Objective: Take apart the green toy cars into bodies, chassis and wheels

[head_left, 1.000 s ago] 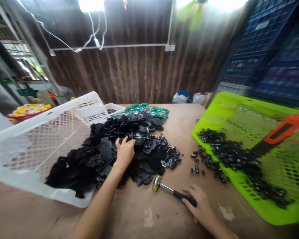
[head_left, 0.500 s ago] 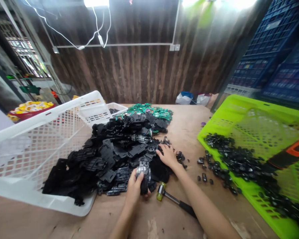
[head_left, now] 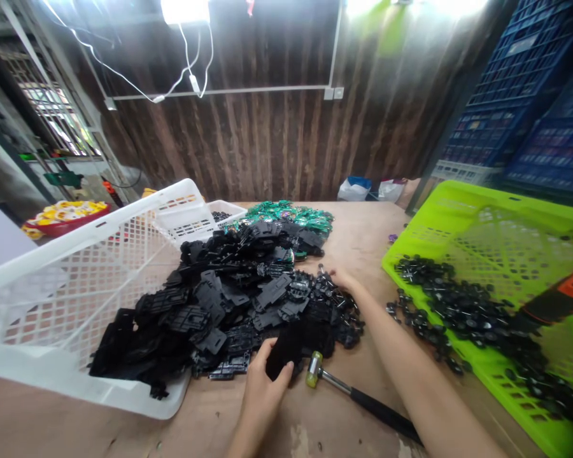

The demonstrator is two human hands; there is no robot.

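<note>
My left hand (head_left: 266, 375) is closed around a dark black plastic part (head_left: 285, 348), with the thumb at its near right side. This part is held low at the front of a large heap of black plastic parts (head_left: 214, 296). My right hand (head_left: 342, 280) reaches to the far right side of the heap, beside small black wheels on metal axles (head_left: 341, 305). Its fingers are mostly hidden, so I cannot make out a grip. Below the heap lies a hammer (head_left: 351, 389) with a yellow head and black handle, under neither hand.
A white plastic basket (head_left: 100, 397) lies tipped at left, with black parts spilling out. Green parts (head_left: 310, 216) are piled behind the heap. At right, a lime-green basket (head_left: 458, 210) holds many wheels and an orange-and-black tool (head_left: 554, 296). Blue crates (head_left: 487, 114) stand beyond.
My right hand has moved from the heap farther back and right. The part in my left hand has turned, showing a dark face instead of a shiny one. More wheels show at the heap's right edge.
</note>
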